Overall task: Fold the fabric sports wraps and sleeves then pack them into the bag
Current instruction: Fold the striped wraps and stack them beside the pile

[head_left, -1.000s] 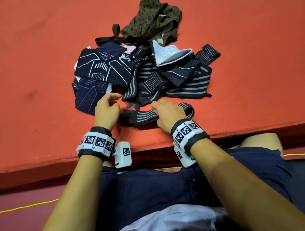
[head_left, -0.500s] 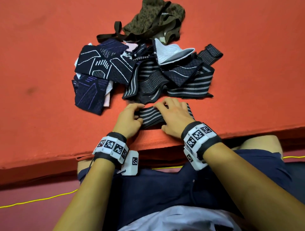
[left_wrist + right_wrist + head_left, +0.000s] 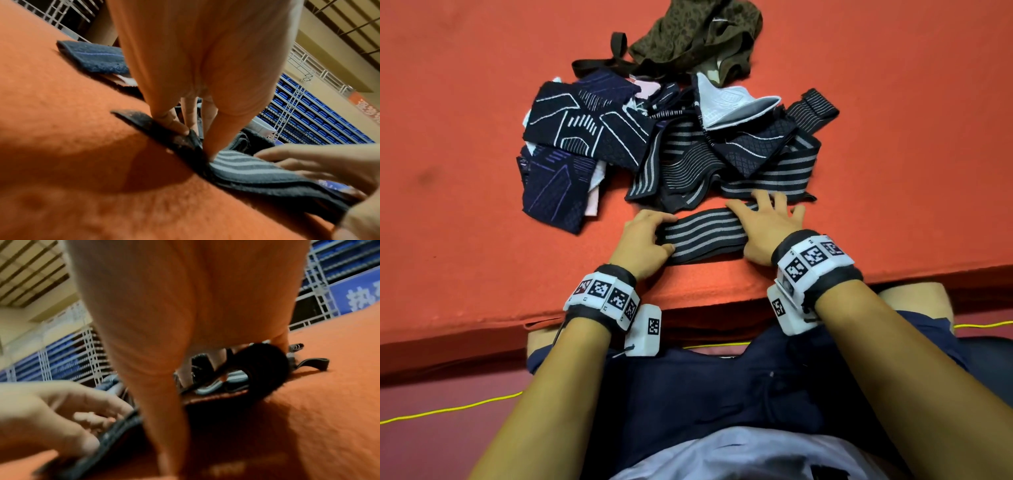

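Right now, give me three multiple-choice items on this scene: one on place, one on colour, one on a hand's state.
1. Where is the striped wrap being handled?
A. near edge of the mat
B. inside the bag
C. on the lap

2. What colour is the mat?
A. blue
B. orange-red
C. green

3. How is the right hand?
A. curled into a fist
B. off the mat
C. fingers spread flat on the wrap

Answers: 1 A, it lies between both hands by the front edge. 2 B, the surface is orange-red throughout. 3 C, straight fingers press the wrap's right end while the left hand grips the other.
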A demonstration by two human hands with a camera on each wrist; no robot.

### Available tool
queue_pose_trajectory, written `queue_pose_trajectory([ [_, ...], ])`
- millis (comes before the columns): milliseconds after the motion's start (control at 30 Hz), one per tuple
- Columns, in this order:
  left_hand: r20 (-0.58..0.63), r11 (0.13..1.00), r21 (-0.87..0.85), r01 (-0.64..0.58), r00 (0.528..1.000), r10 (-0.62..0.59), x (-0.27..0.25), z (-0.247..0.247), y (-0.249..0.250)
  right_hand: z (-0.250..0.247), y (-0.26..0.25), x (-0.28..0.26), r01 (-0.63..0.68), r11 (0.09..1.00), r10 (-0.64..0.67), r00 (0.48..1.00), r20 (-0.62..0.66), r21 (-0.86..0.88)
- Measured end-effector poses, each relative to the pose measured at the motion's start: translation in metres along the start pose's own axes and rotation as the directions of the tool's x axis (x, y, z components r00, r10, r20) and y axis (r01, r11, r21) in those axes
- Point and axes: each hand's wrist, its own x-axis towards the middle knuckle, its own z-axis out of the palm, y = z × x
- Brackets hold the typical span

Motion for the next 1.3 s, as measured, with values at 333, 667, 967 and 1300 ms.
queue_pose_trajectory([
  [333, 0.041, 0.995, 0.099, 0.018, 0.999, -0.022, 0.001, -0.002, 0.015, -0.007, -0.027, 0.013, 0.159, 0.970, -0.163, 0.987, 0.009, 0.185],
  [667, 0.121, 0.982, 0.188, 0.017, 0.992, -0.040, -0.004, 0.006, 0.029, 0.010, -0.022, 0.019, 0.006, 0.982, -0.004, 1.000, -0.010, 0.188],
  [967, 0.133, 0.968, 0.248, 0.028, 0.989, -0.063, -0.004, 0.007, 0.036, 0.001, -0.015, 0.019, 0.119, 0.981, -0.110, 0.992, -0.064, 0.152],
  [1300, 0.158, 0.970, 0.242, 0.025, 0.985, -0.065, -0.005, 0.004, 0.039, 0.001, -0.007, 0.014, 0.059, 0.993, -0.058, 0.998, -0.013, 0.106],
])
